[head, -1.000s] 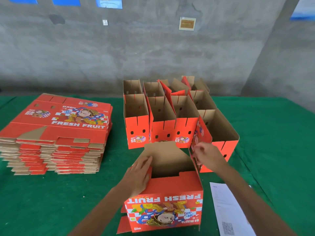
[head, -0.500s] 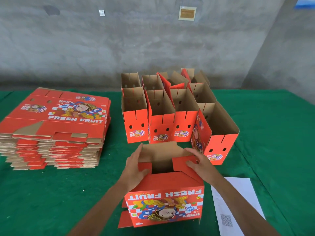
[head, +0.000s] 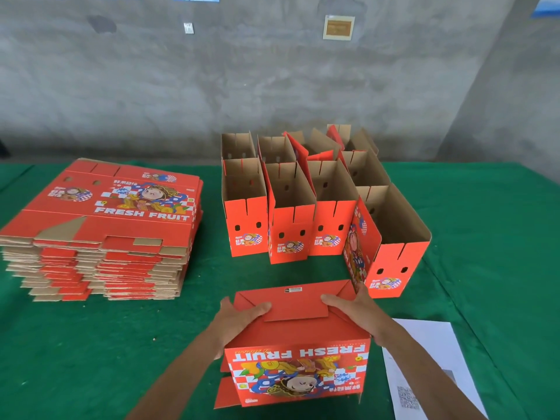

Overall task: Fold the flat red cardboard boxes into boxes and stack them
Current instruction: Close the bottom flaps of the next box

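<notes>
While both bare hands pressed down on it, the red cardboard fruit box with the upside-down "FRESH FRUIT" print (head: 298, 353) sat on the green felt-covered table (head: 91, 344), near its front edge, bottom flaps folded shut on top. Head view only. Left hand (head: 239, 318) lay flat and open on the box's left top corner, fingers (head: 257, 307) spread over the flap seam, thumb down the left side. Right hand (head: 357, 313) was open too, palm on the right top corner, fingers reaching inward over the centre flap, not curled around anything. A small white barcode label (head: 293, 289) showed at the far edge of the folded flaps. Loose red flaps stuck out at the box's lower left.

Behind it, a cluster of folded red cardboard boxes standing open-topped (head: 291, 213) filled the table's middle, in rows touching each other; the nearest one on the right (head: 391, 256) stood just beside the right hand, angled a bit. Far-row boxes looked tilted, exact count unclear.

Left of the cluster and well apart, a tall stack of flat red cardboard box blanks (head: 103, 234) rested on the felt, printed side up.

A white paper sheet with a QR code (head: 430, 359) lay at the right, partly under the right forearm. Grey concrete wall (head: 272, 80) behind.
</notes>
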`<action>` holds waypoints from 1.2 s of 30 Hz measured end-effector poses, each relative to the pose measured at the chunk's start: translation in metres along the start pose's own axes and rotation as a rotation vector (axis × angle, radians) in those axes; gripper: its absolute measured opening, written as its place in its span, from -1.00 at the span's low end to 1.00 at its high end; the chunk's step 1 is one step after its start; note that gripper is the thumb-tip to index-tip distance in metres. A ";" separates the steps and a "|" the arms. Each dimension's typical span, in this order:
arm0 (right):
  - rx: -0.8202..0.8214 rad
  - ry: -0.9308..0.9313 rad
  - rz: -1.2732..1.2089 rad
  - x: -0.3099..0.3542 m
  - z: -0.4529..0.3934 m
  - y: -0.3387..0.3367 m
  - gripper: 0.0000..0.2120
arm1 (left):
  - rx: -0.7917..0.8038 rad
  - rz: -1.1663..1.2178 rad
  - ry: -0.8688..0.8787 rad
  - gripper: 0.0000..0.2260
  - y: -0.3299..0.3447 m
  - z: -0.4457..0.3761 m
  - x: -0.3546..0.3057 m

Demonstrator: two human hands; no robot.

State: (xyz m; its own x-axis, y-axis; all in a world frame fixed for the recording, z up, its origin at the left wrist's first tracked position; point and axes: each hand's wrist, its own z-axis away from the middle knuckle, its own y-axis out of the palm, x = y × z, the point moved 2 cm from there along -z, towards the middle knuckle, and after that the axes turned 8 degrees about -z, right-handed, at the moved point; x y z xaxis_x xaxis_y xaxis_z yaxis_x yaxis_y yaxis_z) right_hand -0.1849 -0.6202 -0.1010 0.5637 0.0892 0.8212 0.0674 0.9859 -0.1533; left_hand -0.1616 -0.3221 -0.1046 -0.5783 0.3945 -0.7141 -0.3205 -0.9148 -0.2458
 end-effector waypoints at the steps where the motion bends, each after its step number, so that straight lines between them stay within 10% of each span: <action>1: 0.028 0.036 0.007 0.000 0.002 0.000 0.06 | 0.084 0.090 -0.061 0.04 0.000 0.004 0.002; 9: 0.137 -0.179 -0.080 0.058 0.023 -0.018 -0.36 | 0.017 0.090 0.267 -0.44 -0.027 0.033 -0.057; 24: -0.094 -0.426 0.240 0.035 0.015 0.019 -0.67 | -0.505 -0.556 0.227 -0.29 -0.035 0.022 -0.039; 31: -0.106 -0.413 0.164 0.047 0.020 0.024 -0.41 | -0.463 -0.190 0.277 -0.35 -0.040 0.020 -0.039; 36: -0.263 -0.390 -0.339 0.056 0.020 0.018 -0.69 | -0.522 0.166 0.356 -0.49 -0.049 0.024 -0.043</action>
State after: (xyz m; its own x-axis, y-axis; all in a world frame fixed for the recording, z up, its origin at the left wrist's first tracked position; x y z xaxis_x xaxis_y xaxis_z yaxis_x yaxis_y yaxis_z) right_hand -0.1689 -0.5944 -0.0471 0.1334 -0.1305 0.9824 0.4214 0.9047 0.0629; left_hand -0.1388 -0.2923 -0.0463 -0.2765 0.2731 -0.9214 0.2102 -0.9183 -0.3353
